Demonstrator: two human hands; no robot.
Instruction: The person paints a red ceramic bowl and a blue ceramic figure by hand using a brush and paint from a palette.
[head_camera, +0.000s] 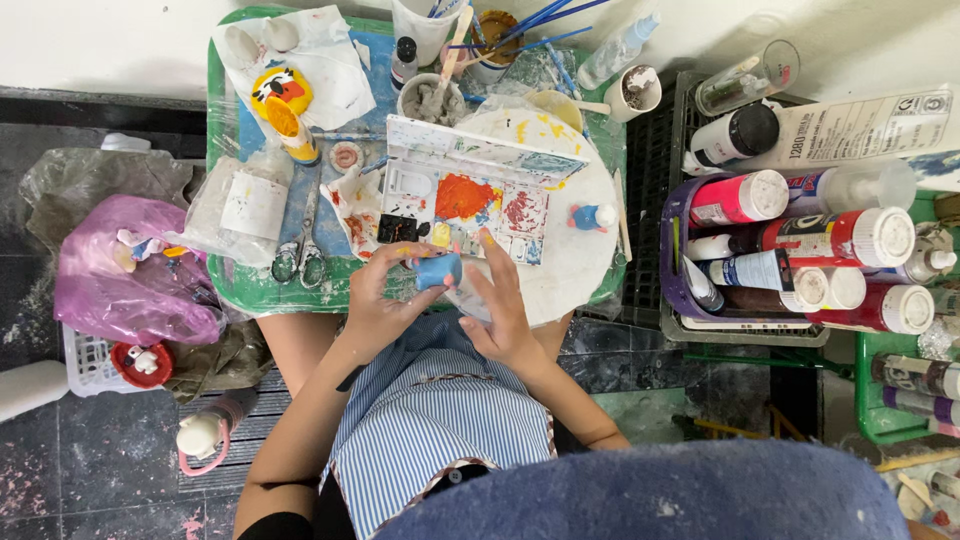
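Left hand (385, 290) fingers grasping blue figurine (438, 270) | right hand (500, 305) fingers released, touching it

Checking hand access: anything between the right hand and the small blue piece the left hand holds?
Nothing visible. The left hand grips the blue piece; the right hand sits right beside it, fingers open, with no object in the gap. The paint palette lies behind them.

Blue figurine (438, 270), green tray (232, 150), blue-white striped dress (440, 420), perhaps orange-smeared palette (465, 195)
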